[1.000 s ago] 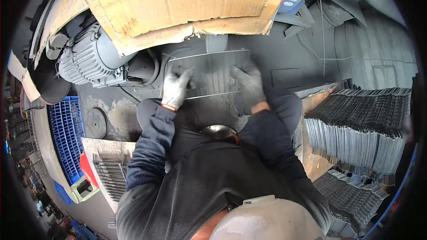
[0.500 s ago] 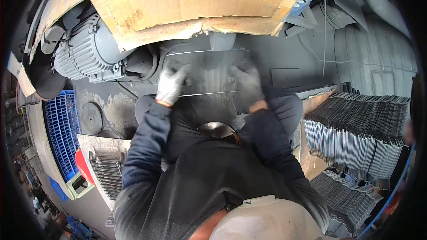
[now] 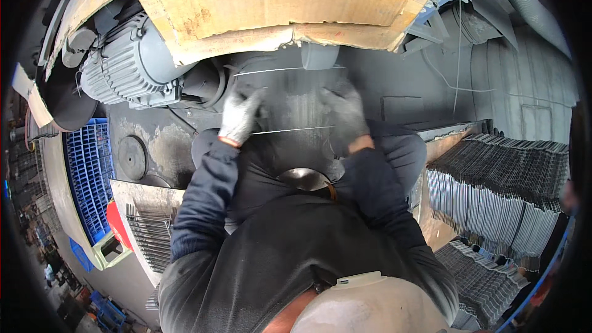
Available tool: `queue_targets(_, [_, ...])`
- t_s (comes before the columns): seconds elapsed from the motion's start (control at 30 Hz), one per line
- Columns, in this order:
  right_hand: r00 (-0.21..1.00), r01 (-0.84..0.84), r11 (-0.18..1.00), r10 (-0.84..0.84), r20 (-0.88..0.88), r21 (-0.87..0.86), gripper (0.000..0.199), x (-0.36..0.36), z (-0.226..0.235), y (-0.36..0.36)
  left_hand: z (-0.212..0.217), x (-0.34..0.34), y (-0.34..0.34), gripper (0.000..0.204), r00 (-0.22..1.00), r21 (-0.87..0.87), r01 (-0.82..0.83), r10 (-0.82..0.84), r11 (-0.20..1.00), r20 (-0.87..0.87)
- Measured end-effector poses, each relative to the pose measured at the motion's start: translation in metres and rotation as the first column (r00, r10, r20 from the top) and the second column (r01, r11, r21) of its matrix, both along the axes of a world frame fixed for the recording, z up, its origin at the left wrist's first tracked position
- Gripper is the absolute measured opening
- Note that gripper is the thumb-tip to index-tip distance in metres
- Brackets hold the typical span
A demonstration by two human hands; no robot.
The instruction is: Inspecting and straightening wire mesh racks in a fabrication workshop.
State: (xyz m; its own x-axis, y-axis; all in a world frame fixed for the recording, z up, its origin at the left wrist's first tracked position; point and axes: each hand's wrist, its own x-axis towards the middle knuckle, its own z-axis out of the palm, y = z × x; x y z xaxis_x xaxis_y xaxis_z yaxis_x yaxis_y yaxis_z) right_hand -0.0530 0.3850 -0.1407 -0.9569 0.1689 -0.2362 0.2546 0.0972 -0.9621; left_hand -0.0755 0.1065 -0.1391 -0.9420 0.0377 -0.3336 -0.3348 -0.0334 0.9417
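My left hand (image 3: 240, 114), in a pale work glove, closes on the left end of a thin dark metal plate (image 3: 290, 108). My right hand (image 3: 345, 111), in a greyer glove and slightly blurred, grips its right end. Bright lines run along the plate's near and far sides, and its face blends with the dark surface around it. Both hands are in front of my knees with the fingers curled inward; the fingertips are hard to make out. A grey block (image 3: 320, 57) sits just beyond the plate, under the cardboard's lower edge.
Cardboard (image 3: 277, 0) hangs across the far side. A grey finned motor (image 3: 123, 65) stands at the far left, above a blue plastic crate (image 3: 89, 179). Thin metal plates are stacked at right (image 3: 493, 172), with another stack (image 3: 151, 234) at left. A shiny round piece (image 3: 303, 178) lies between my legs.
The surroundings have shifted slightly right in the picture. Both hands keep nearly the same place and the same grip on the plate.
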Motion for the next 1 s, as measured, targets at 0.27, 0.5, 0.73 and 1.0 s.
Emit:
queue_targets(0.27, [0.983, 0.179, 0.969, -0.170, 0.066, -0.170, 0.017, 0.014, 0.024, 0.065, 0.008, 0.006, 0.072, 0.027, 0.999, 0.063, 0.045, -0.047, 0.997, 0.023])
queue_targets(0.5, [0.966, -0.188, 0.982, 0.186, 0.182, -0.007, 0.026, -0.008, 0.031, -0.005, 0.025, 0.004, -0.021, 0.020, 0.956, 0.128, -0.103, 0.062, 0.986, 0.286])
queue_targets(0.73, [0.975, 0.117, 0.958, -0.061, 0.215, -0.262, 0.040, 0.045, 0.100, 0.085, 0.066, -0.004, 0.066, 0.029, 0.912, 0.348, 0.170, -0.281, 0.922, 0.300])
queue_targets(1.0, [0.942, -0.251, 0.968, 0.250, 0.225, -0.024, 0.032, 0.011, 0.107, -0.027, 0.051, 0.007, -0.061, 0.020, 0.892, 0.362, -0.123, -0.057, 0.924, 0.449])
